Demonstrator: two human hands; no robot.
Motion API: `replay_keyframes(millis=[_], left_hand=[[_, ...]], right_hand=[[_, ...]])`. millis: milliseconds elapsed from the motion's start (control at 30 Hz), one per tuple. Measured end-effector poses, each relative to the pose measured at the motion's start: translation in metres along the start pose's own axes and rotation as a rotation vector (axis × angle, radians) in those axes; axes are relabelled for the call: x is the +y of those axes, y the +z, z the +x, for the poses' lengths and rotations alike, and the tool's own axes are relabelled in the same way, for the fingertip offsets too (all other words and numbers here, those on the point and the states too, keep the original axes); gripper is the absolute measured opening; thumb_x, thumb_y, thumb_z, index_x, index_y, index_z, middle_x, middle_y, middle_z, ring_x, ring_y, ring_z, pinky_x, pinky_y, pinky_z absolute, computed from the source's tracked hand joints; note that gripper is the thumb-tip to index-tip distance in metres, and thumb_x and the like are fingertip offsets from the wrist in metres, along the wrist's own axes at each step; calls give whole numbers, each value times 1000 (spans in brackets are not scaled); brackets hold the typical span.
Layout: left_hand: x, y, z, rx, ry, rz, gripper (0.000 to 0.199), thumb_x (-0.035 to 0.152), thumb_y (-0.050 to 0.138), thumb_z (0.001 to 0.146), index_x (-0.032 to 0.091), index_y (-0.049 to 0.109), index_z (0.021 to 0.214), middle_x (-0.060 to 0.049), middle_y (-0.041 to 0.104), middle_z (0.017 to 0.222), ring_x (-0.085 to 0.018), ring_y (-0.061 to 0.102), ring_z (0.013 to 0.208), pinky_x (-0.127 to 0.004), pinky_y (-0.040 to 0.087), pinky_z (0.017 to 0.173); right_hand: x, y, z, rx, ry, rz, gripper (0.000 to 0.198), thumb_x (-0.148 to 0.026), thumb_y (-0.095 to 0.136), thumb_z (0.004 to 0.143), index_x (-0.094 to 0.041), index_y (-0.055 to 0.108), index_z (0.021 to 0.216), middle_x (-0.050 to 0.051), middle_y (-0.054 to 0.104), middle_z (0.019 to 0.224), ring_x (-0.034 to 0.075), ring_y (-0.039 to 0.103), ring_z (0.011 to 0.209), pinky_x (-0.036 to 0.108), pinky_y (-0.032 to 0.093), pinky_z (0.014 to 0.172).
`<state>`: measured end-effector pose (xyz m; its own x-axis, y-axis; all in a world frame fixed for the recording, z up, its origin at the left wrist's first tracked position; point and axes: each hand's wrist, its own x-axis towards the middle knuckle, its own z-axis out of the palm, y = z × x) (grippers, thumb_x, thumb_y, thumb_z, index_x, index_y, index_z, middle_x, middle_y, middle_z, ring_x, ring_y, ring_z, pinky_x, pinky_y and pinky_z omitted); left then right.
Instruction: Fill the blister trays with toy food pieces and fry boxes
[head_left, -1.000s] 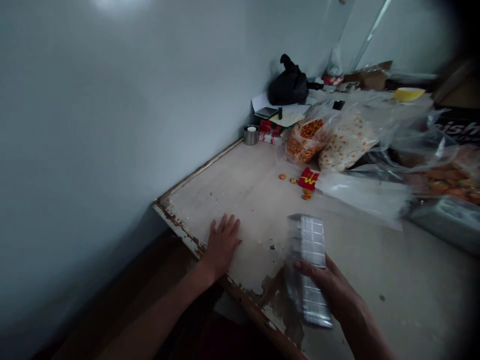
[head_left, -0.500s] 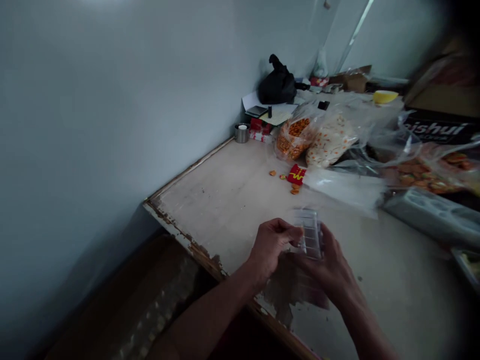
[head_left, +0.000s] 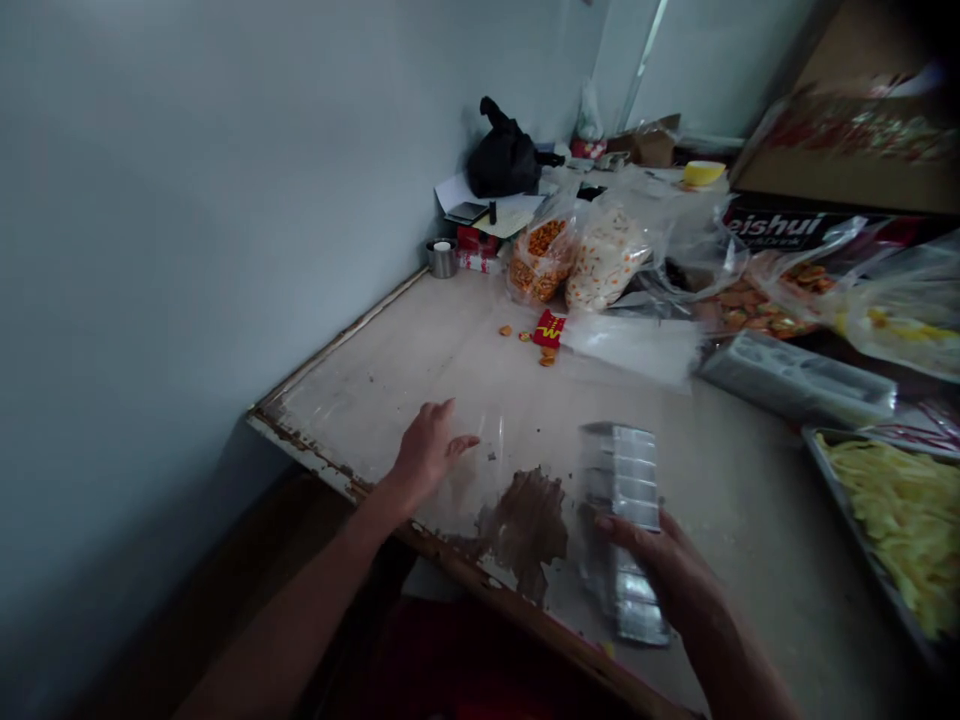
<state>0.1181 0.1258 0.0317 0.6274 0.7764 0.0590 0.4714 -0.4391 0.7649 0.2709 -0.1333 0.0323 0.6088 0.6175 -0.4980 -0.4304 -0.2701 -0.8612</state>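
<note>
A long clear plastic tray (head_left: 636, 478) divided into several compartments stretches lengthwise above the near part of the table. My right hand (head_left: 667, 570) grips its right side, the thumb reaching across it. Motion smears the tray's left edge. Away to the left, my left hand (head_left: 427, 450) hovers over the tabletop with thumb and forefinger apart. Faint pale streaks show beside its fingertips; whether they are clear plastic or glare I cannot make out. Between the hands lies a brown worn patch (head_left: 529, 530) of the table.
A red packet (head_left: 550, 329) and a few orange crackers (head_left: 548, 356) lie beyond my hands. Behind are snack bags (head_left: 607, 265) and a steel cup (head_left: 442, 260). At right sit another clear tray (head_left: 799, 375) and a metal pan (head_left: 832, 500) of pale yellow strips.
My hands have come apart: the left let go of the clear tray and moved left. The right keeps the tray, now lower and seen at fuller length. The view has swung right.
</note>
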Motion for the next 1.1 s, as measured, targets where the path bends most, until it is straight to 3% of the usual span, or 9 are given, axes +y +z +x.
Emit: replay_keyframes(millis=[67, 167, 267, 333, 467, 700, 833, 967, 1100], left_hand=[[25, 9, -27, -37, 99, -119, 39, 38, 78, 81, 17, 69, 113, -13, 68, 118, -27, 61, 115, -35, 47, 95], [66, 35, -63, -361, -4, -584, 29, 45, 68, 89, 18, 71, 100, -7, 69, 92, -18, 64, 85, -28, 49, 75], [92, 65, -77, -359, -134, -930, 28, 42, 78, 81, 17, 66, 81, -2, 63, 75, -13, 57, 69, -25, 45, 68], [100, 83, -75, -335, -245, -1053, 34, 42, 85, 72, 17, 61, 72, 0, 61, 66, -11, 54, 60, -25, 44, 63], [101, 112, -64, -519, -402, -1147, 48, 45, 94, 54, 16, 56, 62, 0, 60, 59, -12, 55, 53, -27, 44, 59], [76, 118, -20, -628, -394, -1033, 55, 54, 93, 50, 16, 56, 64, 4, 55, 58, -8, 49, 50, -24, 40, 57], [53, 97, 8, -528, -232, -574, 44, 49, 86, 68, 14, 66, 86, -1, 63, 68, -13, 57, 59, -27, 44, 64], [55, 81, -11, -195, 68, 39, 40, 27, 80, 79, 17, 68, 115, -12, 71, 103, -26, 68, 93, -36, 48, 85], [92, 85, -57, -389, 154, -265, 24, 38, 70, 89, 20, 72, 106, -9, 73, 106, -21, 68, 93, -31, 49, 82]], right_hand=[[-4, 13, -3, -14, -85, -146, 85, -51, 88, 58, -22, 55, 131, 8, 73, 100, 33, 69, 90, 44, 55, 79], [-8, 29, -5, 90, -238, -454, 97, -52, 85, 57, -23, 49, 142, 11, 68, 114, 35, 66, 102, 48, 52, 90], [-8, 26, -7, 266, -342, -651, 102, -55, 82, 55, -21, 48, 145, 16, 62, 125, 40, 58, 116, 53, 48, 96], [-5, 14, -8, 263, -326, -592, 102, -56, 84, 54, -22, 50, 143, 14, 64, 120, 40, 60, 112, 51, 50, 91], [5, -11, -14, -17, -141, -94, 76, -47, 89, 56, -21, 61, 122, 7, 72, 98, 31, 67, 86, 39, 53, 74], [15, -59, -31, 231, 33, 141, 59, -50, 81, 61, -19, 68, 110, 9, 73, 83, 31, 68, 66, 42, 54, 63], [16, -99, -44, 375, 31, 147, 64, -47, 86, 60, -19, 65, 113, 7, 71, 79, 30, 66, 64, 42, 53, 61], [17, -102, -51, 392, 7, 20, 80, -50, 89, 55, -19, 61, 123, 9, 73, 88, 34, 68, 77, 44, 54, 68], [11, -69, -41, 412, -163, -390, 93, -54, 86, 55, -21, 56, 137, 9, 70, 103, 36, 66, 95, 47, 53, 82]])
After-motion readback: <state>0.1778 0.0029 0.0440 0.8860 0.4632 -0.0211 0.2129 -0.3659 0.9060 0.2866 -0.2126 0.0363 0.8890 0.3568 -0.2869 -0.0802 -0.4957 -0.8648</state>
